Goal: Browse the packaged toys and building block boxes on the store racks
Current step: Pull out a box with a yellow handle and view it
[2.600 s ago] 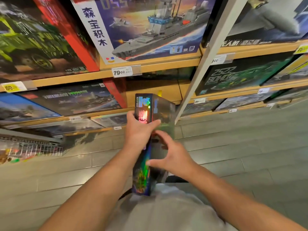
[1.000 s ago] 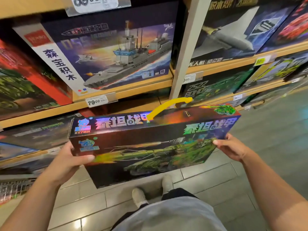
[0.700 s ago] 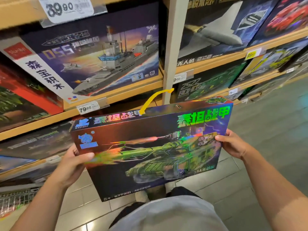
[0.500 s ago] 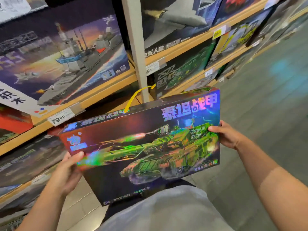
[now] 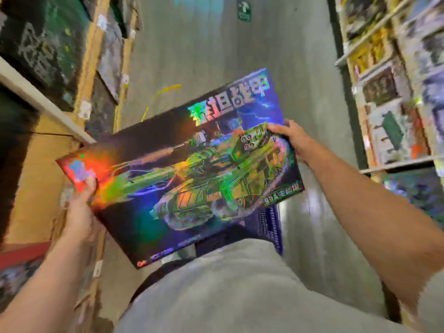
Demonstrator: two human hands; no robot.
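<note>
**Tank box held flat between two hands, mid-aisle**

On the left stands a wooden store rack (image 5: 89, 75), its pale plank shelves carrying dark, flat building block boxes (image 5: 43, 39) that show their printed faces to the aisle; the picture is smeared there, so their prints cannot be read.

Just beside that rack, the left hand (image 5: 81, 212) grips the near-left corner of the tank box (image 5: 192, 169), thumb laid on the printed face and the remaining fingers hidden under it. It is held this way, I judge, so the broad face tilts up toward the eyes for reading.

The tank box is a wide, thin rectangular carton, held in the air between the two racks and above the person's grey shirt (image 5: 240, 289). Its front is glossy holographic foil throwing red, green and blue glare over a picture of a tank with large characters at the far edge. A thin yellow carry handle (image 5: 165, 90) juts from its far side. Such a slick, broad carton probably needs both hands to stop it twisting.

The right hand (image 5: 293, 140) holds the far-right edge, thumb on top and fingers curled around the side.

Beyond lies grey tiled floor (image 5: 204, 44). On the right, a second rack (image 5: 389, 164) carries blurred, colourful packaged toys (image 5: 394, 133).
</note>
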